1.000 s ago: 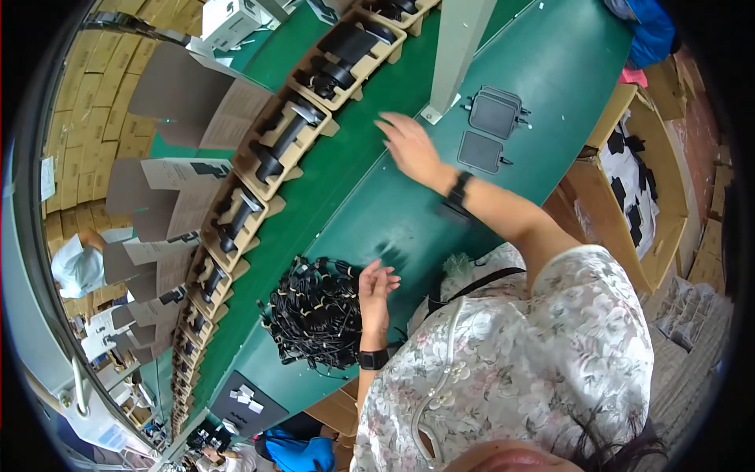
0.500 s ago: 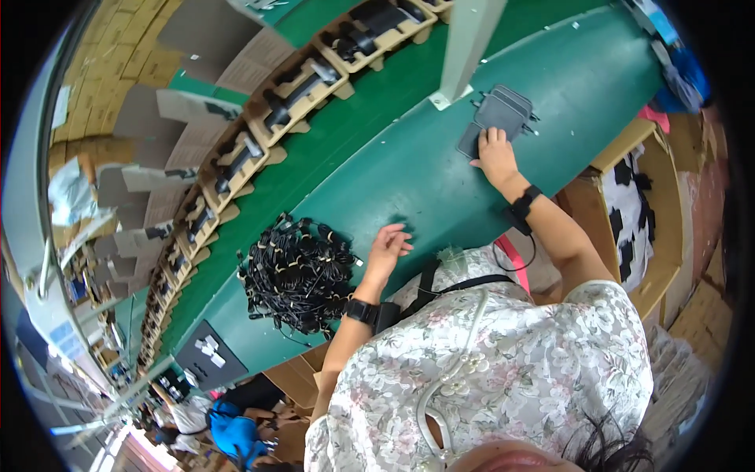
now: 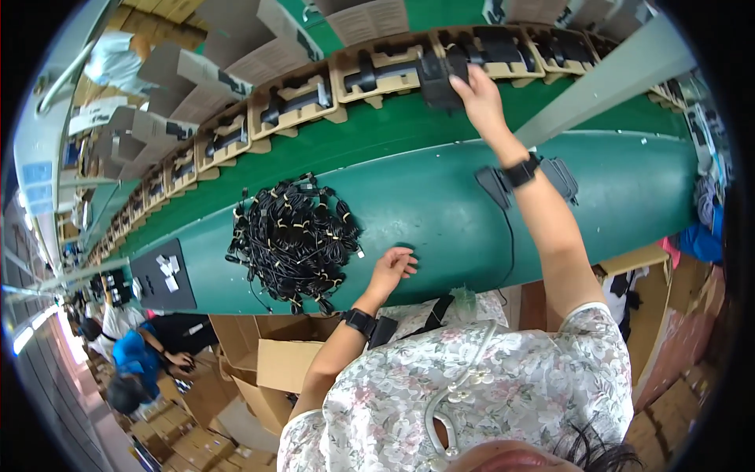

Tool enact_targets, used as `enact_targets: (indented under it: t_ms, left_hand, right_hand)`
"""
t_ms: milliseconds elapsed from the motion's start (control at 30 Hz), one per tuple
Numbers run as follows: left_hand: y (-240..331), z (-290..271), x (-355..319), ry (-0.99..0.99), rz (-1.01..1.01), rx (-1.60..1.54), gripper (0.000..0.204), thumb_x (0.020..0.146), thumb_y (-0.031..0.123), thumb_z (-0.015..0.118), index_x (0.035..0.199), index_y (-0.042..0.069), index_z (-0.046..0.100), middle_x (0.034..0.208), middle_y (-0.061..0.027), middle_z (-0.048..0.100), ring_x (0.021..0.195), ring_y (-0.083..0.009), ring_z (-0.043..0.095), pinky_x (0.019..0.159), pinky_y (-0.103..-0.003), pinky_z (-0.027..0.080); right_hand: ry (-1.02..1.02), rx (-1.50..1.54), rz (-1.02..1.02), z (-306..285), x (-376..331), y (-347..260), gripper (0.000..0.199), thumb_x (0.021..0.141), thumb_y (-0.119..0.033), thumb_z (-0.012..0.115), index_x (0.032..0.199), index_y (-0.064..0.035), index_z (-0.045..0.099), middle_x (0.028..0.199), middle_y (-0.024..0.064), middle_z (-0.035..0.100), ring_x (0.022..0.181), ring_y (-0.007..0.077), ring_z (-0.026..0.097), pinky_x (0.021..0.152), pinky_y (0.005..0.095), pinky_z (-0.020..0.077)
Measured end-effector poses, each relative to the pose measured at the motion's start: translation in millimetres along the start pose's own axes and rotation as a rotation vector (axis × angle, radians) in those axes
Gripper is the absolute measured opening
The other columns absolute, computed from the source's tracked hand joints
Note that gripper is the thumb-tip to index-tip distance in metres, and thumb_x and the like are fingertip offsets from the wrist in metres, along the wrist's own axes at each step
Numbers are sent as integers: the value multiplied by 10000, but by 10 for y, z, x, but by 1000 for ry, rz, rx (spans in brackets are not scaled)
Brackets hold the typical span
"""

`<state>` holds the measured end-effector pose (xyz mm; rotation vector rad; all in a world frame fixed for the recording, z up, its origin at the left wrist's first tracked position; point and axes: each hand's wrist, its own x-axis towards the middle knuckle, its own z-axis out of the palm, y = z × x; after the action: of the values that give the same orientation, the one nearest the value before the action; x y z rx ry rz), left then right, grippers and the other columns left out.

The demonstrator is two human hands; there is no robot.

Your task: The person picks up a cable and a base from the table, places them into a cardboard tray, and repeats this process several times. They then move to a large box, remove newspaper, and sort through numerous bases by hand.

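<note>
My right hand [image 3: 481,98] is stretched far forward, its fingers and thumb closed on a dark, flat rectangular piece [image 3: 442,85]. It holds that piece over the near edge of an open carton with a brown moulded tray [image 3: 385,72] and black parts inside. My left hand [image 3: 391,269] hovers by the table's near edge, fingers loosely curled and apart, with nothing in it. Left of that hand lies a big heap of bundled black cables [image 3: 295,240] with pale ties. Partly behind my right forearm, grey flat pieces [image 3: 561,181] rest on the green table [image 3: 425,204].
A row of open cartons runs along the green conveyor [image 3: 330,141] beyond the table. A pale metal post [image 3: 605,82] rises on the right. At far left lies a dark mat [image 3: 163,275] with white pieces. Co-workers [image 3: 134,354] are at lower left; a carton [image 3: 291,363] stands below the table.
My right hand has left the grey stack on the table and reached forward to the cartons with a flat piece in it. My left hand stays near the table edge. The view has turned.
</note>
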<state>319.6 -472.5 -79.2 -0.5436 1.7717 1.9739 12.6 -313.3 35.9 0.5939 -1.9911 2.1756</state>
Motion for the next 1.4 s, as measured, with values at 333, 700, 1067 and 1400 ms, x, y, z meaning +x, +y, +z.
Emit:
enact_targets:
  t_ms: [333,700,1067,1400]
  left_hand:
    - [-305,-41,-834,332,-7,-286,209,931,182,449,1074,41,509,955,-67,605,785,-129,588,689,-245,468]
    - [-255,-114,-856,404,113,-344,201,931,189,455,1066,48,504,923,-57,599,765,-119,580,681,-238,462]
    - [-162,-368,-986,571,241,-337,155,916,95,453,1056,46,496,909,-37,590,743,-98,568,654,-223,456]
    - [228,-1918,-1292,1139,560,-200,130,862,34,490,987,17,523,839,-69,589,695,-142,572,640,-254,471]
  right_hand:
    - [-48,-788,101,629,1121,528,394,808,-208,612,1124,-3,497,989,168,597,931,311,560,824,365,430]
    - [-119,-1276,-588,-366,1017,1057,294,806,-70,426,1056,-11,569,1065,166,569,1026,288,520,928,372,384]
    - [-428,-1480,-63,-512,1451,1119,405,892,-157,318,1281,-103,417,1336,129,389,1084,361,482,870,419,425]
    - [-206,-1737,-640,129,624,231,328,816,-123,454,1136,-92,516,1072,154,550,1002,327,502,836,423,409]
